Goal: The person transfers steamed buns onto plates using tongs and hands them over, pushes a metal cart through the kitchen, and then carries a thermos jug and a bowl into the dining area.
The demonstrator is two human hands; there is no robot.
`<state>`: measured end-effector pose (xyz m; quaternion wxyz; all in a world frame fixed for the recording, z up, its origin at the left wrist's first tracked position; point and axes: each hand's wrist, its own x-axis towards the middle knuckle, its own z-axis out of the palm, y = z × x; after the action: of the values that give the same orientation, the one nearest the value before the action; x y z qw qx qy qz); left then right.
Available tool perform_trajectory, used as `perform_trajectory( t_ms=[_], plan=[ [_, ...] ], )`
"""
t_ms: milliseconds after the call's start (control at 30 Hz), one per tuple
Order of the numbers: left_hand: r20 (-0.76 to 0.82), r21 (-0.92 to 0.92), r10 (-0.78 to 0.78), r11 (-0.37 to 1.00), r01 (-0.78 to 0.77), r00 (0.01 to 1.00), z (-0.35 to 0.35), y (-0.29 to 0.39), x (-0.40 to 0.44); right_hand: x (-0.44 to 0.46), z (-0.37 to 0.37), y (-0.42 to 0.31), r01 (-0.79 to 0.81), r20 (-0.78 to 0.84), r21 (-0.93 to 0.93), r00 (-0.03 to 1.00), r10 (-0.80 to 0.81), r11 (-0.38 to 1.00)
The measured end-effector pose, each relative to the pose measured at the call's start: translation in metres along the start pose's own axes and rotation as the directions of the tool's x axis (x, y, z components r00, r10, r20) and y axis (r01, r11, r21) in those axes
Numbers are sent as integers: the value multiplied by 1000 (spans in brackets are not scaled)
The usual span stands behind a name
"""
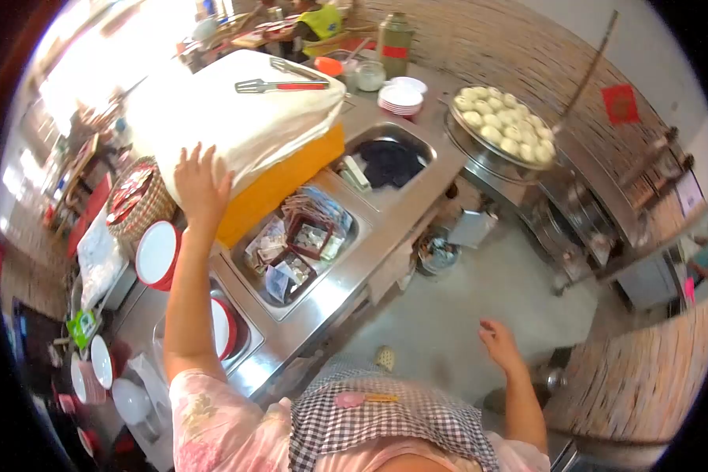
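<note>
My left hand [203, 185], fingers spread, reaches to the near edge of a white cloth [212, 102] draped over a yellow box [283, 181]. Whether the fingers touch the cloth I cannot tell; nothing is in them. Two pairs of tongs lie on the cloth, one with a red handle [291, 86]. A woven basket [136, 193] and a red-rimmed white bowl [158, 253] are left of that arm. My right hand [497, 344] hangs over the floor, its fingers loosely stretched and holding nothing visible.
Banknotes and small boxes sit in a steel sink basin [271, 313]. A dark cloth [393, 164] lies in the second basin. Steamed buns [511, 122] fill a round tray at the right. Stacked plates [401, 97] stand beyond the counter's basins. A wooden-looking panel [637, 377] is at right.
</note>
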<state>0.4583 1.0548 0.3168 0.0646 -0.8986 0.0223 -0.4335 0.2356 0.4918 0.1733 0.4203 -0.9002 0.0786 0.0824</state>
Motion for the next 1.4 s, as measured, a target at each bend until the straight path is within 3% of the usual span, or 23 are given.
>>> perform_trajectory(
  t_ms=[167, 233, 333, 400, 567, 633, 700, 833, 900, 967, 1033, 1100, 1133, 1233, 1300, 1367, 1400],
  plan=[
    [194, 84, -69, 995, 54, 979, 27, 26, 8, 153, -21, -78, 355, 151, 4, 924, -352, 935],
    [181, 93, -104, 992, 88, 978, 24, 33, 14, 195, -21, -146, 474, 217, 51, 854, -473, 879],
    [142, 105, -150, 985, 136, 978, 22, 46, 18, 260, -3, -219, 766, 201, -45, 636, -745, 641],
    [120, 113, -173, 981, 159, 978, 23, 48, 15, 293, 7, -276, 836, 197, -65, 546, -814, 545],
    [116, 99, -206, 976, 195, 972, 29, 45, 20, 377, 49, -406, 932, 143, -163, 346, -927, 323],
    [122, 117, -209, 974, 195, 970, 33, 43, 19, 405, 77, -446, 868, 200, -419, 375, -905, 267],
    [145, 140, -212, 971, 192, 967, 35, 40, 16, 424, 104, -472, 810, 229, -495, 472, -851, 316],
    [125, 106, -158, 984, 146, 979, 39, 36, 14, 434, 123, -497, 806, 143, -417, 516, -845, 421],
    [113, 206, -137, 972, 112, 984, 48, 33, 6, 452, 130, -492, 840, 149, -378, 469, -870, 388],
    [123, 237, -125, 967, 93, 984, 48, 33, 4, 463, 129, -475, 831, 85, -483, 359, -930, 276],
    [85, 266, -123, 959, 97, 989, 50, 38, 9, 455, 97, -457, 832, 113, -334, 501, -858, 442],
    [66, 310, -171, 940, 142, 983, 52, 48, 15, 455, 72, -432, 808, 70, -169, 581, -811, 564],
    [52, 331, -184, 930, 157, 982, 58, 57, 18, 461, 70, -417, 807, -40, -128, 577, -816, 577],
    [46, 102, -25, 995, 20, 999, 88, 121, 49, 460, 86, -393, 756, -54, 140, 651, -757, 640],
    [79, 92, -27, 996, 20, 997, 112, 153, 68, 447, 86, -385, 699, 114, 456, 568, -815, 550],
    [93, 156, -37, 988, 22, 995, 132, 172, 85, 416, 40, -371, 445, 336, 728, 431, -837, 522],
    [84, 272, 11, 962, -34, 996, 153, 149, 69, 411, 29, -356, 516, 275, 745, 340, -900, 422]
  ],
)
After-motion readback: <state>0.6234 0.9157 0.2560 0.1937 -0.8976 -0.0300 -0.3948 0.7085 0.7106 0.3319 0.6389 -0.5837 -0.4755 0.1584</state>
